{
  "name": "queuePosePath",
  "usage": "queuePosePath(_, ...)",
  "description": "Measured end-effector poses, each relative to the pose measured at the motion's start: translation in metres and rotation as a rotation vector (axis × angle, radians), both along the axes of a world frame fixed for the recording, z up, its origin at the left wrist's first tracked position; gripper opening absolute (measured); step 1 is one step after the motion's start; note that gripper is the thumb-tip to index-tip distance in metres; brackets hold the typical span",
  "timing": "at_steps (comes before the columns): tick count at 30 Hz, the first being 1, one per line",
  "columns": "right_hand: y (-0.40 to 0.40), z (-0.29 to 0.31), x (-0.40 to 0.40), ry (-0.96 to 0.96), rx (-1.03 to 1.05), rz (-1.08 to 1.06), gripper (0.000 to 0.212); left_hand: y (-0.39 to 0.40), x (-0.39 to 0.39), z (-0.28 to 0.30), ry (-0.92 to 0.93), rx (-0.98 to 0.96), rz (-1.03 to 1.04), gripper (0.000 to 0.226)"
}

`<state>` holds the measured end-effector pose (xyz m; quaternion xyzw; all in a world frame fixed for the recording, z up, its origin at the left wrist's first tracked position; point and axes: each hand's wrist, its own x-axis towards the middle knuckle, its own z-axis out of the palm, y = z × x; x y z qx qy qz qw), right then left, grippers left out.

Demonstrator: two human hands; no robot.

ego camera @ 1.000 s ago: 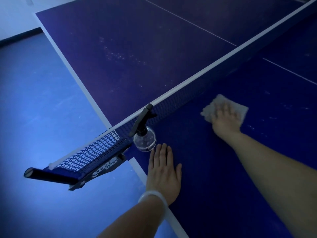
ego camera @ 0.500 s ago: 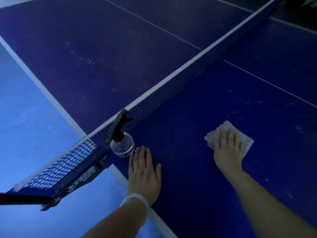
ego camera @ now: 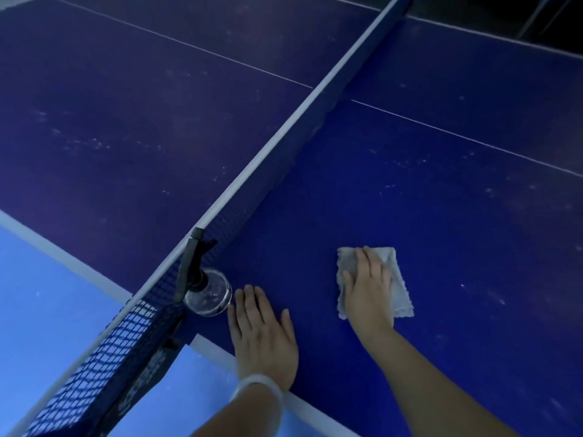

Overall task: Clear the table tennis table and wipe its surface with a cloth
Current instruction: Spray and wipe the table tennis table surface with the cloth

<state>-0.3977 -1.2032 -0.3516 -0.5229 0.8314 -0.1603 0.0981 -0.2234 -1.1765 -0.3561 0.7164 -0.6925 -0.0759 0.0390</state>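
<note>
- Both your hands lay flat: your right hand (ego camera: 367,290) pressed straight fingers on the cloth (ego camera: 399,291), your left hand (ego camera: 263,337) rested open on the table (ego camera: 457,216).
- The cloth sat near the table's edge, right of the spray bottle (ego camera: 208,294) by the net (ego camera: 104,348).
- Pale specks showed farther out, so you did best keeping even pressure and overlapping strokes.

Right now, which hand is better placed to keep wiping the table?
The right hand. It lies flat on the cloth on the table, ready to push it along. The left hand rests flat on bare surface at the table's edge beside the spray bottle, holding nothing.
</note>
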Motion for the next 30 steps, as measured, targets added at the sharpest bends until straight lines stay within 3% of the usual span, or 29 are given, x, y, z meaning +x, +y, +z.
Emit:
queuePosePath(3, 0.004, -0.009, 0.013, 0.14, 0.131, 0.005, 0.062, 0.002, 0.0, -0.002, 0.016, 0.003, -0.008, 0.069)
queuePosePath(9, 0.079, -0.008, 0.0, 0.324, 0.361, 0.261, 0.063, 0.004, 0.003, -0.005, 0.017, 0.001, -0.026, 0.068)
queuePosePath(11, 0.094, -0.006, -0.028, 0.331, 0.431, 0.099, 0.064, 0.004, 0.004, -0.008, 0.033, -0.021, -0.039, 0.066)
queuePosePath(13, 0.092, 0.001, -0.045, 0.215, 0.42, -0.222, 0.064, 0.004, 0.004, -0.009, 0.045, -0.018, -0.043, 0.067)
queuePosePath(15, 0.08, 0.007, -0.03, 0.128, 0.387, -0.358, 0.061, 0.003, 0.004, -0.009, 0.054, -0.007, -0.043, 0.068)
queuePosePath(20, 0.108, -0.006, 0.061, 0.232, 0.27, 0.164, 0.067, 0.004, 0.006, -0.011, 0.096, -0.019, -0.038, 0.061)
queuePosePath(23, 0.149, -0.005, 0.038, 0.303, 0.29, 0.229, 0.06, 0.005, 0.006, -0.011, 0.104, -0.016, -0.046, 0.059)
queuePosePath(25, 0.173, -0.007, 0.0, 0.329, 0.301, 0.014, 0.058, 0.005, 0.006, -0.01, 0.113, 0.001, -0.055, 0.063)
queuePosePath(28, 0.183, -0.002, -0.022, 0.112, 0.285, -0.473, 0.057, 0.004, 0.007, -0.01, 0.118, 0.002, -0.053, 0.064)
queuePosePath(30, 0.172, -0.001, 0.002, 0.117, 0.265, -0.488, 0.057, 0.004, 0.006, -0.01, 0.126, -0.01, -0.052, 0.063)
